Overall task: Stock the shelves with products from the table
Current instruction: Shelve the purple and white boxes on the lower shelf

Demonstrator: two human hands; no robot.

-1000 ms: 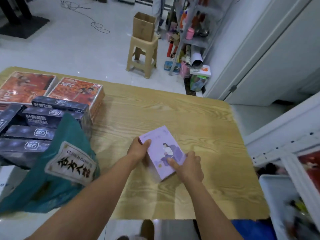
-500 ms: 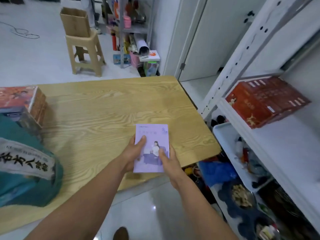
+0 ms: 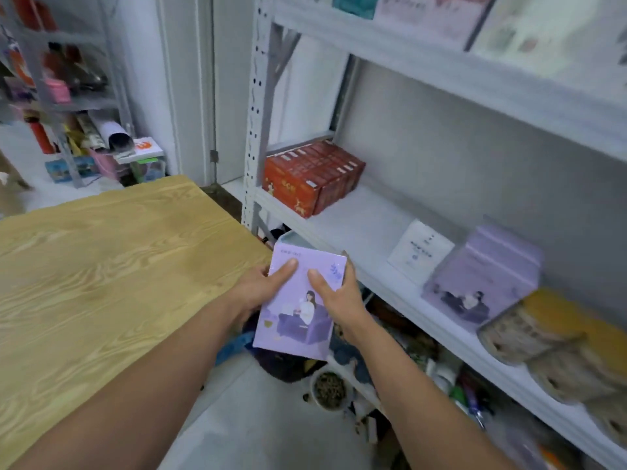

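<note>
Box [image 3: 296,334], lilac with a figure in a purple armchair, sits gripped by left hand [image 3: 259,287] and right hand [image 3: 339,296] beside the shelf [image 3: 356,228].

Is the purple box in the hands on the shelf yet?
Off the shelf. The left hand and right hand grip the purple box in the air, in front of the shelf's edge.

so count-wise: one purple box [image 3: 295,334] up front, a second purple box [image 3: 485,279] on the shelf [image 3: 356,225]; one white box [image 3: 420,252]; red boxes [image 3: 312,178] in one block, too packed to count; one worktop [image 3: 101,266]
</note>
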